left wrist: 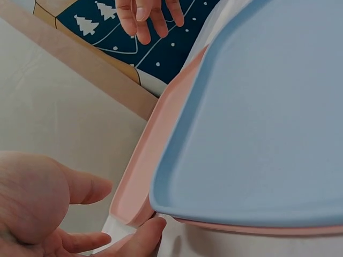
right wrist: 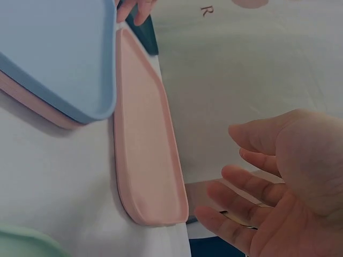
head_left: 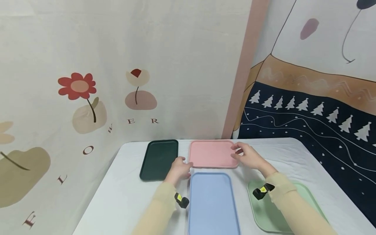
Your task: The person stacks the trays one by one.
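A pink tray (head_left: 212,154) lies crosswise at the far side of the table. My left hand (head_left: 180,169) is at its near left corner, fingers apart and loosely bent; one fingertip comes close to the tray corners in the left wrist view, and I cannot tell if it touches. By the pink tray's right end, my right hand (head_left: 246,155) hovers with fingers spread and nothing held. In front lies a blue tray (head_left: 212,202), lengthwise, its far edge close to the pink one. Beneath the blue tray, a second pink rim (right wrist: 40,101) shows in the right wrist view.
A dark green tray (head_left: 160,160) lies at the back left, beside my left hand. At the front right, a light green tray (head_left: 268,212) is partly covered by my right forearm. Printed cloth (head_left: 188,65) hangs behind the white-covered table (head_left: 117,202).
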Demonstrator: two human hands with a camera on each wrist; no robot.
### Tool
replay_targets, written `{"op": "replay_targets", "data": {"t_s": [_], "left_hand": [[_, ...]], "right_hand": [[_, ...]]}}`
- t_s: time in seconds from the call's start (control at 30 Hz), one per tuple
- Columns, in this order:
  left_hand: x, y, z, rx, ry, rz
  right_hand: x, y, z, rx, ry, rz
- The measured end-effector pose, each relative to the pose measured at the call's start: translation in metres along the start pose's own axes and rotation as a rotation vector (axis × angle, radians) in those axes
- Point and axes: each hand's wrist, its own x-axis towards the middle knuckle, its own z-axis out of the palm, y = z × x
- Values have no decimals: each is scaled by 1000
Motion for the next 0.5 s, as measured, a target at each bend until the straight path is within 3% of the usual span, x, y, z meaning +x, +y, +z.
{"op": "replay_targets", "data": {"t_s": [0.23, 0.5], "left_hand": [[8, 1, 2, 7, 30, 3], [7, 4, 3, 47, 42, -10]], "right_hand": [[14, 8, 0, -21, -14, -5], [26, 12, 4, -39, -6, -13]]}}
